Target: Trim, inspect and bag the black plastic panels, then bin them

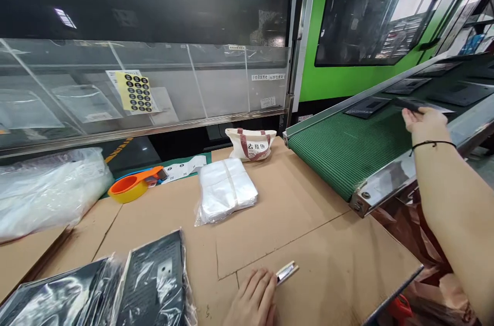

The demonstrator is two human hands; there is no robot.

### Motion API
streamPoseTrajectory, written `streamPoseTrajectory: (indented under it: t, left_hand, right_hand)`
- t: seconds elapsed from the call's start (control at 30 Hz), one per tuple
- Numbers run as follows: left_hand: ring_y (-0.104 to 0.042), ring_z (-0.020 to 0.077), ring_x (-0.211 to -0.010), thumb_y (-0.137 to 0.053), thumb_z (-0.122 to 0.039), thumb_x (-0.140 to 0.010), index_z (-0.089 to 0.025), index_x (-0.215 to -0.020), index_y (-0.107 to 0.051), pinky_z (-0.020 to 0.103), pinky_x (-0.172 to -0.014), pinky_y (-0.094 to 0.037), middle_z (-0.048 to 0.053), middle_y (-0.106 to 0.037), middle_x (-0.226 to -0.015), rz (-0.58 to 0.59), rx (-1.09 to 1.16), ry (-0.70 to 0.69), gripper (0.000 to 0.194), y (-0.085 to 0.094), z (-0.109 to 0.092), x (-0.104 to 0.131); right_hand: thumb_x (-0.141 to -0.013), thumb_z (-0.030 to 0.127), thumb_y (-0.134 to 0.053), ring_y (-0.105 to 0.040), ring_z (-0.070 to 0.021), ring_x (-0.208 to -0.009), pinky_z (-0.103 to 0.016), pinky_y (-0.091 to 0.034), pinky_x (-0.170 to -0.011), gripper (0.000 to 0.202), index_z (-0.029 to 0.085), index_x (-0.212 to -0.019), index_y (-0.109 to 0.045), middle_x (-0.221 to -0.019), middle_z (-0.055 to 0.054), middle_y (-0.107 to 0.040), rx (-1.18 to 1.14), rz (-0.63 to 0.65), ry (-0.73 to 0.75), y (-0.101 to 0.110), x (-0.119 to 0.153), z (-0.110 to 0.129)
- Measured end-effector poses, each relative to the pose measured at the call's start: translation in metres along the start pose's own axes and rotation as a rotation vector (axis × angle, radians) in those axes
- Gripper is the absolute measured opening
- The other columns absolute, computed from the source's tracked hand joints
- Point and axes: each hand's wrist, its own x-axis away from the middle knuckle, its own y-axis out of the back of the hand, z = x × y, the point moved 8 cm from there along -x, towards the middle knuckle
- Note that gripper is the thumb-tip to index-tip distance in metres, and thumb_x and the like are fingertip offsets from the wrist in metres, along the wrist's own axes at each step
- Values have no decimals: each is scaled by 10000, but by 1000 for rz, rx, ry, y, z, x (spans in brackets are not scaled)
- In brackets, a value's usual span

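Standing machine (309,74): green frame with dark window, rising behind conveyor and bench.
Brown bench (293,233): flat, creased, cardboard-like top.
Green conveyor (347,146): ribbed belt at right, bearing several flat panels (368,106); could scuff them if dragged against one another.
Clear pockets (216,84): two small labels (268,77) at right end, one seemingly 标签放置处, the other too fine to read.
Bagged panels (156,279): black, in clear film at lower left; could slide if knocked, because of slick wrapping.
Dark panel (409,104): on or just above conveyor, at right hand's fingertips; could drop or scrape if caught only by an edge.
Right hand (427,121): stretched over conveyor; cannot tell whether pinching panel or merely touching in this grip.
Left hand (255,297): palm down on bench, fingers close together; cannot tell whether gripping small tool.
Cloth pouch (250,144): cream, marked 去摸鱼.
Sticker sheet (135,92): yellow, black rounds, illegible print.
Small tool (287,272): just beside left fingertips; could nick skin if bladed.
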Motion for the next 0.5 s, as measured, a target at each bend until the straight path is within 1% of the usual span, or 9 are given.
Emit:
streamPoseTrajectory:
  t: [0.07, 0.13, 0.2, 0.23, 0.3, 0.33, 0.4, 0.43, 0.5]
  left_hand:
    - [-671, 201, -1023, -386, -137, -891, -101, -1323, -518, 311, -932, -536, 114, -730, -1029, 13, 12, 2, 453, -3, 0, 3]
    - [-666, 209, -1040, -384, -165, -906, -96, -1338, -505, 329, -952, -526, 122, -728, -1042, 10, 25, -9, 453, -2, -1, 5]
    - [-635, 222, -1114, -402, -197, -921, -101, -1342, -495, 342, -980, -509, 134, -709, -1112, -8, 50, 4, 442, 5, 1, 4]
    - [-600, 234, -1176, -421, -201, -920, -110, -1343, -490, 355, -997, -498, 144, -683, -1176, -5, 75, 46, 439, 10, 6, 3]
    - [-512, 259, -1286, -465, -198, -910, -137, -1341, -479, 391, -1025, -476, 166, -601, -1312, 17, 174, 221, 436, 21, 24, -2]
    - [-479, 267, -1317, -484, -212, -909, -151, -1337, -476, 413, -1037, -465, 174, -557, -1363, 27, 256, 348, 432, 26, 36, -3]
    - [-491, 265, -1304, -486, -305, -931, -173, -1327, -476, 437, -1045, -453, 172, -531, -1385, -22, 496, 586, 418, 36, 59, -5]
    - [-493, 271, -1300, -480, -370, -936, -178, -1325, -481, 452, -1054, -441, 169, -528, -1388, -38, 646, 680, 434, 37, 67, -5]
    - [-508, 299, -1276, -536, -513, -885, -173, -1342, -489, 480, -1063, -420, 169, -530, -1387, -34, 944, 803, 572, 31, 74, -5]
  right_hand:
    - [-987, 177, -313, -657, -202, -934, -355, -513, -719, 401, 57, -798, -646, -1069, -191, -645, -124, 31, -132, -9, 4, -3]
    - [-934, 123, -344, -659, -230, -981, -381, -500, -740, 369, 89, -666, -596, -1111, -248, -636, -243, 60, -222, -19, 21, 4]
    - [-886, 101, -432, -651, -246, -1040, -394, -511, -812, 252, 117, -675, -570, -1153, -239, -637, -371, 119, -272, -30, 54, 23]
    - [-865, 101, -476, -653, -243, -1049, -398, -519, -837, 187, 128, -704, -569, -1153, -224, -646, -434, 164, -293, -36, 77, 37]
    - [-850, 161, -545, -655, -238, -1059, -429, -523, -896, 65, 136, -854, -604, -1188, -184, -649, -662, 347, -410, -58, 140, 69]
    - [-833, 215, -591, -675, -233, -1009, -434, -540, -886, 98, 153, -904, -617, -1143, -151, -676, -713, 451, -487, -69, 179, 85]
    - [-737, 291, -730, -708, -219, -891, -400, -579, -837, 248, 197, -946, -636, -1006, -80, -724, -786, 675, -690, -94, 266, 115]
    - [-677, 316, -787, -717, -213, -837, -376, -595, -794, 312, 213, -934, -644, -947, -51, -734, -825, 770, -806, -105, 311, 128]
    - [-612, 347, -843, -719, -196, -777, -331, -602, -747, 357, 211, -881, -651, -881, -32, -740, -892, 934, -986, -124, 392, 153]
